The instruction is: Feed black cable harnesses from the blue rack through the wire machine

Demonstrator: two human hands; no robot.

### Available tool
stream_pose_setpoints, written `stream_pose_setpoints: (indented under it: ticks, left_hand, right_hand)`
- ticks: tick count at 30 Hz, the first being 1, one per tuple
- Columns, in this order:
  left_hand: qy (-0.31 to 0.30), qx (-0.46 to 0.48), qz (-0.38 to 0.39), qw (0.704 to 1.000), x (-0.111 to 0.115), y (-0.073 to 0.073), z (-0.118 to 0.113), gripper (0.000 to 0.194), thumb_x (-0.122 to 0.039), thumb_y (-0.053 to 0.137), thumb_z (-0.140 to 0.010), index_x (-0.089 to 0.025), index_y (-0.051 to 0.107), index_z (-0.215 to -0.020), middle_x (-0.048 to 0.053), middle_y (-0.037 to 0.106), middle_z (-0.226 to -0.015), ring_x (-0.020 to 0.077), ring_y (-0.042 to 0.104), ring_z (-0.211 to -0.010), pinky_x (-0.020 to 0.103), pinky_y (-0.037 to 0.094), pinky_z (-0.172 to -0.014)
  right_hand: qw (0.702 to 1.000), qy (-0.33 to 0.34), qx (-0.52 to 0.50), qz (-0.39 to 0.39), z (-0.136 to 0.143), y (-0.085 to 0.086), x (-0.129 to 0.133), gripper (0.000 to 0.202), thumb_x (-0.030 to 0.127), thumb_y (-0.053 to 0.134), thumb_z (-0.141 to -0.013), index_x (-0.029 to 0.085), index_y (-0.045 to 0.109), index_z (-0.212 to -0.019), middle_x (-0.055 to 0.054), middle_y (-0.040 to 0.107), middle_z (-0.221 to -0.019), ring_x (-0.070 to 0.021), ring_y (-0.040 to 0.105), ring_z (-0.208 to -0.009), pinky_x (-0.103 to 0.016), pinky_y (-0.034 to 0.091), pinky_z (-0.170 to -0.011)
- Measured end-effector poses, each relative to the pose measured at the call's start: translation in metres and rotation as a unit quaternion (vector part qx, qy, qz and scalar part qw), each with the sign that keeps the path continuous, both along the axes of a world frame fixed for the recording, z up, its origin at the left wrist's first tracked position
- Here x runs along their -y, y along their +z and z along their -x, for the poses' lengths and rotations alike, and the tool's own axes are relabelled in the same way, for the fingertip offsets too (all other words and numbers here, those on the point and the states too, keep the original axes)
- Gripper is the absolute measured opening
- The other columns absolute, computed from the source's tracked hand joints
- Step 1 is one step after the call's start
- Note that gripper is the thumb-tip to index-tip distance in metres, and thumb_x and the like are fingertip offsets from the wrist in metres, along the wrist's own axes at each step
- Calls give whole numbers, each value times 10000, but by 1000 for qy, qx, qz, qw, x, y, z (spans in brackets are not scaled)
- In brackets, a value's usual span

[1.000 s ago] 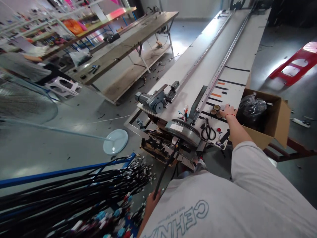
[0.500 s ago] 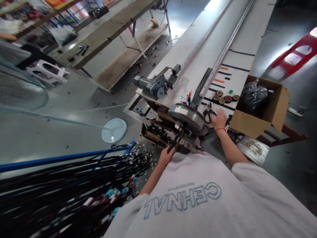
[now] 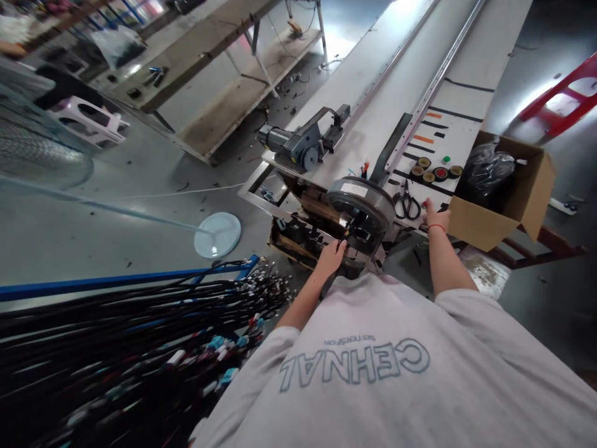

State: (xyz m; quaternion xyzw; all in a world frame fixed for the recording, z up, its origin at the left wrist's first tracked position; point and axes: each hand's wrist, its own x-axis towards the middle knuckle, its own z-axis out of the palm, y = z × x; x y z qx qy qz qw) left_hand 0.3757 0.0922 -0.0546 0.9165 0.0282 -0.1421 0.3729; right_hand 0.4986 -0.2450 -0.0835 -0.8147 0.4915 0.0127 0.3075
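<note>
My left hand [image 3: 333, 256] is closed around a black cable [image 3: 347, 233], right in front of a round grey machine [image 3: 361, 198] at the bench end. The cable's upper end reaches to the machine's opening; the rest is hidden. My right hand [image 3: 437, 218], a red string at its wrist, is at the bench's near right edge by some black strips. Its fingers are curled, and what they hold, if anything, I cannot make out. Black-handled scissors [image 3: 407, 202] lie just left of it. Several tape rolls [image 3: 429, 177] sit beyond.
A cardboard box [image 3: 487, 214] with a black plastic bag stands right of the bench. A grey motor unit [image 3: 298, 146] is mounted on the left. Many black cables [image 3: 140, 323] hang on a blue rack at lower left. A red stool [image 3: 559, 99] stands far right.
My left hand has moved up the cable, nearer the round machine. My right hand has gone from beside the scissors to the right, and its fingers have curled in. The view has shifted slightly.
</note>
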Motion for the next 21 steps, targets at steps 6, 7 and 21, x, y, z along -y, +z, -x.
stream_pose_setpoints:
  ticks: [6,7,21]
  left_hand:
    - [10,-14,4,1000,3,-1,-5,330,-358,388,-984,-183,573,-775,63,675,-781,180,627,-772,261,409,-696]
    - [10,-12,-5,1000,2,-1,-6,331,-353,380,-988,-181,572,-781,65,673,-775,181,628,-767,262,408,-694]
    - [-17,26,-51,998,-7,6,-4,349,-348,322,-1009,-161,598,-906,96,681,-787,208,658,-773,283,417,-708]
  right_hand:
    - [998,-47,-3,46,-8,-4,-3,777,740,621,-726,113,542,-1178,-243,619,-1183,-371,587,-1145,-495,460,-966]
    - [997,-50,-4,54,-8,-4,-5,765,744,613,-729,121,548,-1168,-238,626,-1171,-372,591,-1139,-497,460,-963]
    - [997,-30,2,74,-9,-14,-3,756,756,556,-761,113,520,-1157,-272,612,-1141,-398,592,-1114,-518,461,-928]
